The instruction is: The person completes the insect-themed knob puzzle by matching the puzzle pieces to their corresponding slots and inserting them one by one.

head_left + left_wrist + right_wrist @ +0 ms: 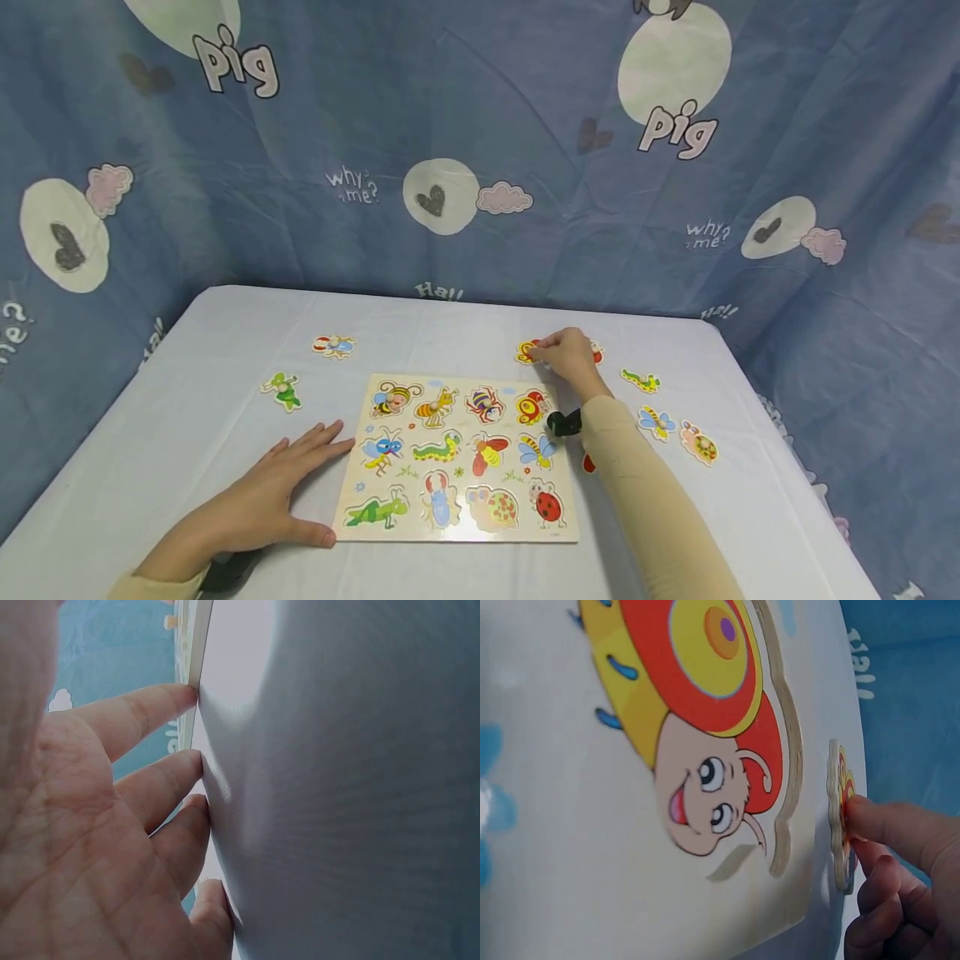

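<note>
A wooden peg puzzle board (457, 542) printed with insects lies on the white table. My left hand (273, 487) is spread at its left side, fingers straight; thumb and index fingertip touch its edge. The left wrist view shows the palm (67, 862) and fingertips against that edge. Beyond the board's far right corner, my right hand (570, 354) pinches a red and yellow butterfly piece (525, 352) between thumb and fingers. In the right wrist view the butterfly piece (835, 817) shows edge-on; whether it touches the table I cannot tell. The matching picture (720, 667) is on the board.
Left of the board lie a beetle piece (334, 346) and a grasshopper piece (282, 391). On the right are a caterpillar piece (641, 381), a dragonfly piece (657, 422) and a snail piece (699, 442). My right hand and sleeve partly cover two red pieces. A blue cloth (480, 258) hangs behind.
</note>
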